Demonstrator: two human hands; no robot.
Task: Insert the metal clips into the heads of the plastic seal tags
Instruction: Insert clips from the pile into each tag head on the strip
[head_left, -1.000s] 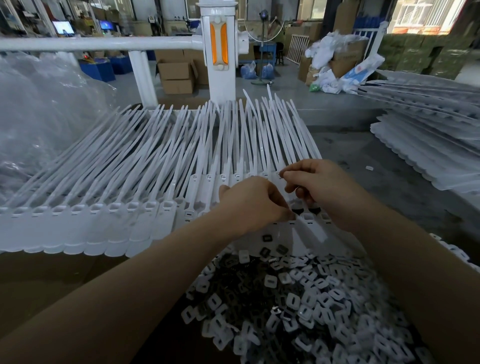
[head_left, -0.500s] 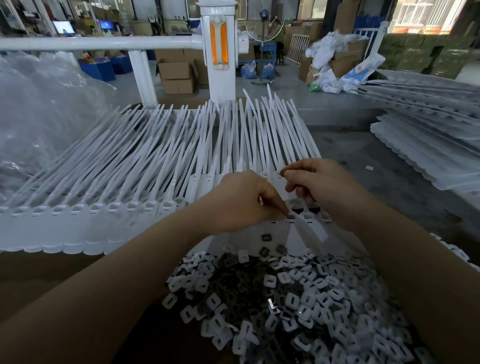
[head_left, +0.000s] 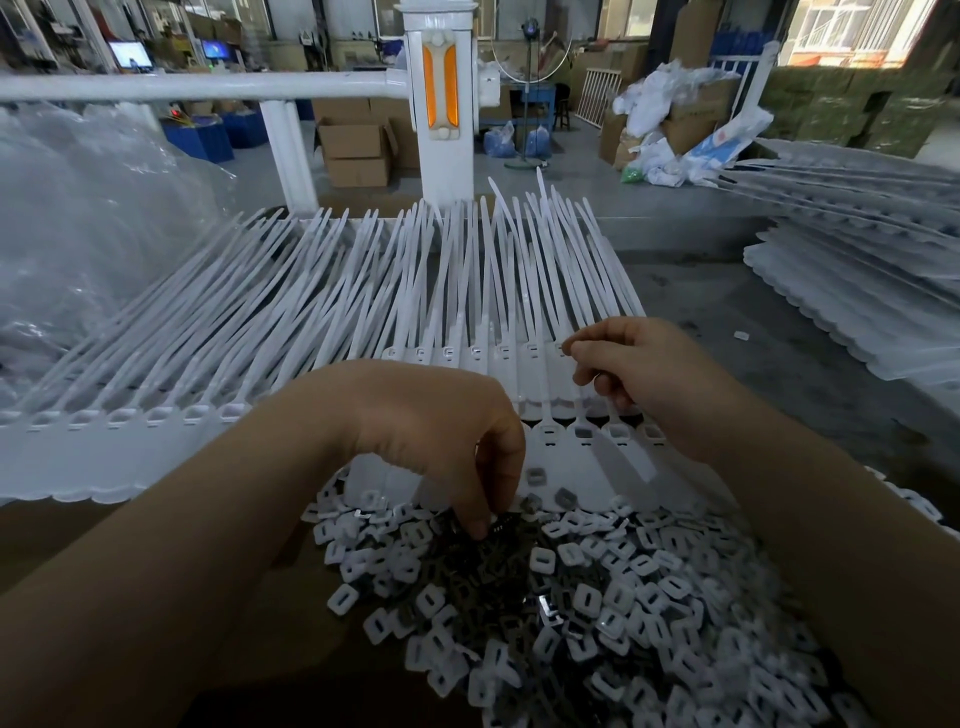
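My left hand digs into metal clips heap, fingertips curled, catch unclear. Right hand pinches something tiny over seal tags row. Next: seat clip squarely in open head.

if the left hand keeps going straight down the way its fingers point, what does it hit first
Most likely the pile of loose metal clips: the left hand points its fingers down, and their tips look to be at or already in the dark clips. Depth is hard to judge.
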